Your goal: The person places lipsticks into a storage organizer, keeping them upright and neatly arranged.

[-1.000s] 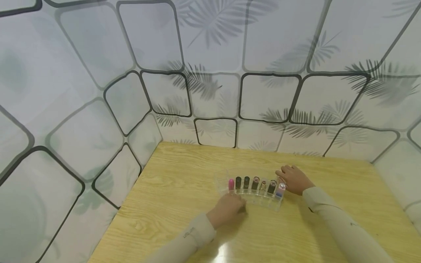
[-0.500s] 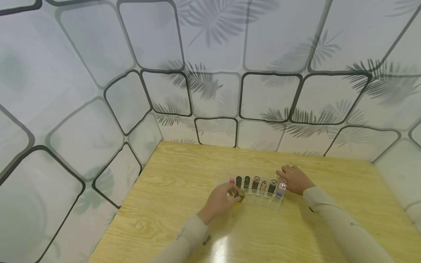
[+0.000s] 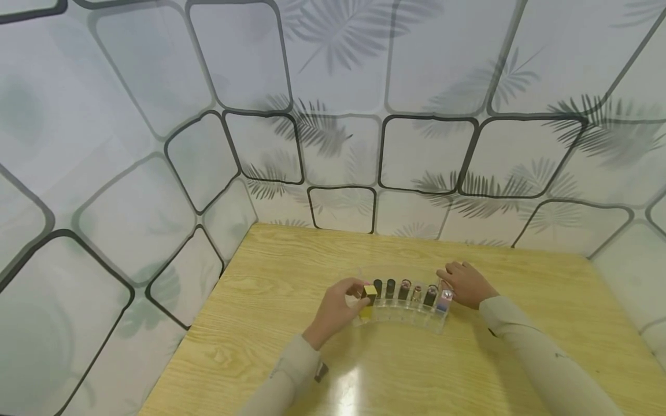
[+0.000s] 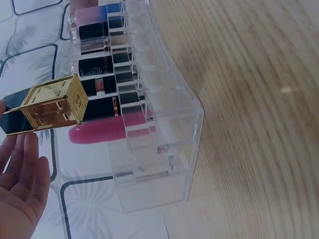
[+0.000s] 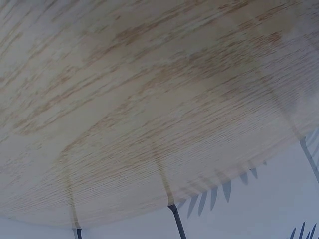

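My left hand (image 3: 333, 309) pinches a black-and-gold lipstick (image 4: 50, 104) between thumb and fingers, its square gold end facing the left wrist camera. It is held over the left end of a clear curved lipstick organizer (image 4: 182, 132). A row of lipsticks stands in the organizer: a bright pink one (image 4: 99, 130) at the left end, several dark ones (image 3: 391, 288) along the middle and a pink-and-blue one (image 3: 444, 300) at the right end. My right hand (image 3: 467, 284) grips the organizer's right end; its fingertips are partly hidden.
The organizer stands on a wood-grain table (image 3: 270, 323). Patterned walls (image 3: 333, 150) with leaf prints rise behind the table and at both sides. A small dark piece (image 3: 321, 371) shows beside the left cuff. The right wrist view holds only table and wall.
My left hand has come up from in front of the organizer with the lipstick, turned it upright and moved left to the organizer's left end. The right hand stays where it was.
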The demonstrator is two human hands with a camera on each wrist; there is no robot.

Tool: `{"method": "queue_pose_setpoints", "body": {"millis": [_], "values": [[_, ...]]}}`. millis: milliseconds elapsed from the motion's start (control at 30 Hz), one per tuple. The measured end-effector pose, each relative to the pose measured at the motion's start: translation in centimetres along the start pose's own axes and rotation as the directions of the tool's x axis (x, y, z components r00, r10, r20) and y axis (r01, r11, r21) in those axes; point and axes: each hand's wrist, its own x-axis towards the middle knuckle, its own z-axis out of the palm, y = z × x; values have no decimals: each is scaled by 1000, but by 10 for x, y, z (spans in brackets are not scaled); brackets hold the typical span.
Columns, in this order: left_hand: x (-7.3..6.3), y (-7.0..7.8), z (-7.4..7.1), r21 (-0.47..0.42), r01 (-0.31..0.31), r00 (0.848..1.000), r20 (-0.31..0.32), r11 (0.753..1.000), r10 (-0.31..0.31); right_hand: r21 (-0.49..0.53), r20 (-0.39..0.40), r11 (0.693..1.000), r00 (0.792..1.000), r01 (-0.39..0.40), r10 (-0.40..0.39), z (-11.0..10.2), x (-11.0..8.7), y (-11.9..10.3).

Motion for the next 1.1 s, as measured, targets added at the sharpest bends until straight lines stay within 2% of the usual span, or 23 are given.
{"method": "queue_pose_setpoints", "body": {"millis": [267,500,700,1100], "values": [[2,-14,-7,-44,11,993,-118,999,-16,15,10,1000,1000,-7,7,-2,-1,-1],[3,-27,-10,-51,26,983,-179,998,-35,1,-3,1000,1000,-4,4,-1,-1,-1],[5,-35,-7,-76,51,979,-192,996,-65,-7,-9,1000,1000,-2,2,1,-2,0],[10,-43,0,-118,65,982,-171,991,-85,-2,-39,1000,999,2,-2,3,-2,0]]}}
